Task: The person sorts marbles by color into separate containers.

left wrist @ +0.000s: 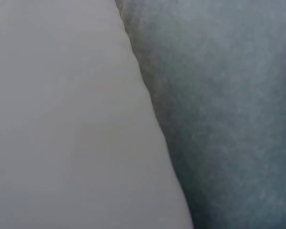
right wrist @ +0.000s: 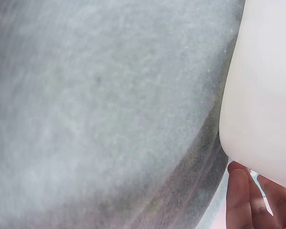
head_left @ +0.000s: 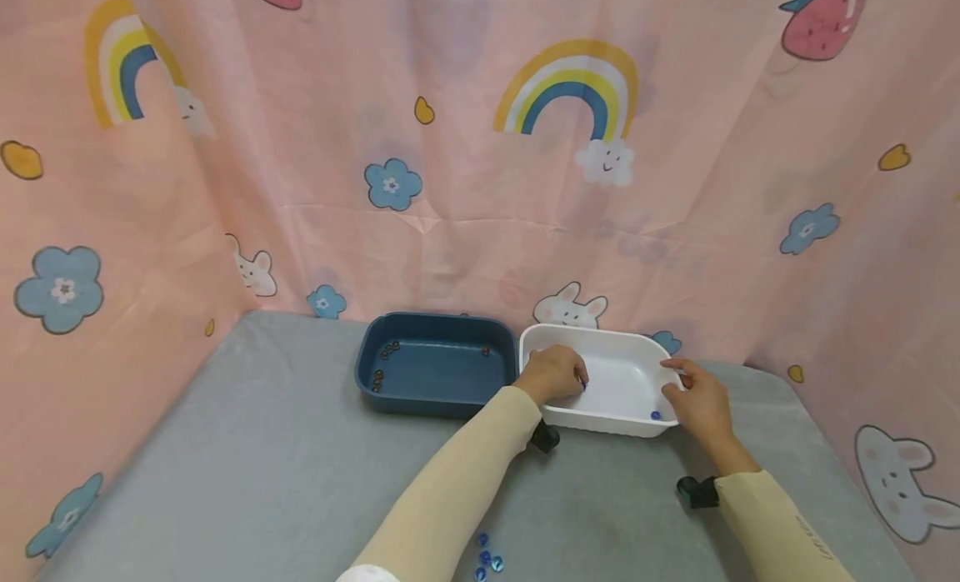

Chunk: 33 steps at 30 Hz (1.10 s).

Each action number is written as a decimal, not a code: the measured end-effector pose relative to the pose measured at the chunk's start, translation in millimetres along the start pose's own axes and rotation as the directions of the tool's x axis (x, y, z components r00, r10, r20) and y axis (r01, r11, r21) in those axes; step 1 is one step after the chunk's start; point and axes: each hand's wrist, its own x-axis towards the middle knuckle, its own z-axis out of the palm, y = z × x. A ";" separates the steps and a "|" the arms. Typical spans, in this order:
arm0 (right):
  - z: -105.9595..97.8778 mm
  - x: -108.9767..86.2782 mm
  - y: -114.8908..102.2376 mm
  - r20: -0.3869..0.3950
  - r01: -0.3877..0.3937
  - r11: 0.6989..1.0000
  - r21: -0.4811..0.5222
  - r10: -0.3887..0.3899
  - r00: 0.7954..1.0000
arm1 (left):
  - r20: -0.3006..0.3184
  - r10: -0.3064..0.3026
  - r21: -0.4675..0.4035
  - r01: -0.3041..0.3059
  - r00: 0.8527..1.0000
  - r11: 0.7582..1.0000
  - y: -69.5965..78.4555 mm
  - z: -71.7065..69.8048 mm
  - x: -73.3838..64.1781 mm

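A white bin (head_left: pixel 600 417) stands on the grey cloth, and my left hand (head_left: pixel 553 373) reaches over its left side. A blue marble (head_left: pixel 583 385) shows at that hand's fingertips, pinched there. Another blue marble (head_left: pixel 656 415) lies in the bin's near right corner. At the bin's right end my right hand (head_left: pixel 701 398) grips the rim between thumb and fingers. Its fingers (right wrist: pixel 238 195) press against the bin's outer wall (right wrist: pixel 262 95) in the right wrist view. Only the bin's wall (left wrist: pixel 76 114) and cloth fill the left wrist view, with the left hand out of sight.
A dark blue bin (head_left: pixel 420 405) sits just left of the white one, several brown marbles (head_left: pixel 378 375) inside it. Several loose blue marbles (head_left: pixel 485 557) lie on the cloth (head_left: pixel 262 465) near the front. A pink patterned curtain (head_left: pixel 465 257) hangs behind the bins.
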 end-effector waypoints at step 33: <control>3.6 1.6 -3.4 -0.031 0.004 1.000 -0.015 -0.005 1.000 | -0.110 0.148 -0.098 -0.159 0.983 0.982 1.6 -10.7 -11.9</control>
